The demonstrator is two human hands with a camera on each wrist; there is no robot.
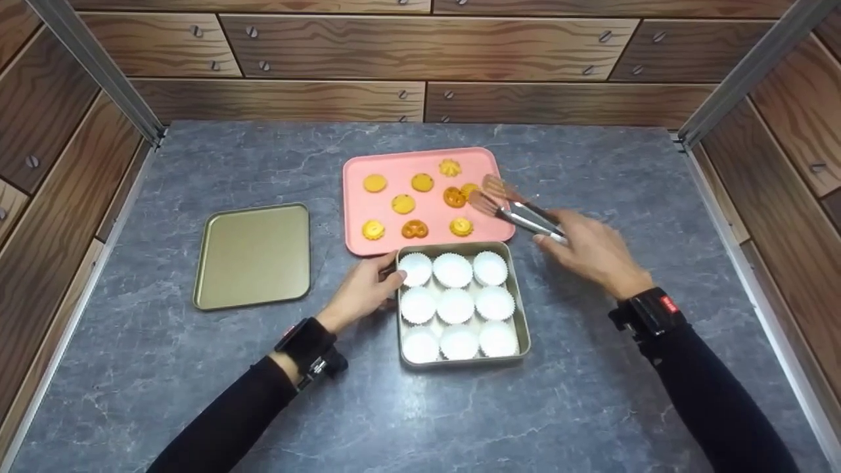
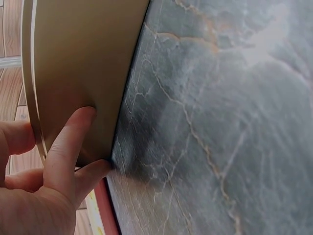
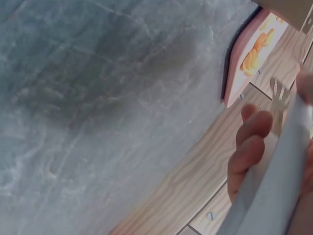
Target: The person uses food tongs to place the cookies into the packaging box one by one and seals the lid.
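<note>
My left hand (image 1: 360,289) grips the upper left corner of a square gold tin (image 1: 522,322), thumb over the rim. In the left wrist view its fingers press the tin's outer wall (image 2: 68,58). Several white paper baking cups (image 1: 455,306) fill the tin in rows. With my right hand (image 1: 594,253) I hold tongs (image 1: 485,204) whose brown heads stand apart above the right side of a pink tray (image 1: 357,203). Near those heads lie a pretzel-shaped cookie (image 1: 453,197) and a yellow cookie (image 1: 469,190), partly hidden. Nothing is visibly pinched between the heads.
Several other cookies, including a round one (image 1: 375,182) and a flower-shaped one (image 1: 449,167), lie spread over the tray. A gold lid (image 1: 255,257) rests on the grey marbled table (image 1: 263,394) at left. Wood-patterned walls (image 1: 427,46) border the table's back and sides.
</note>
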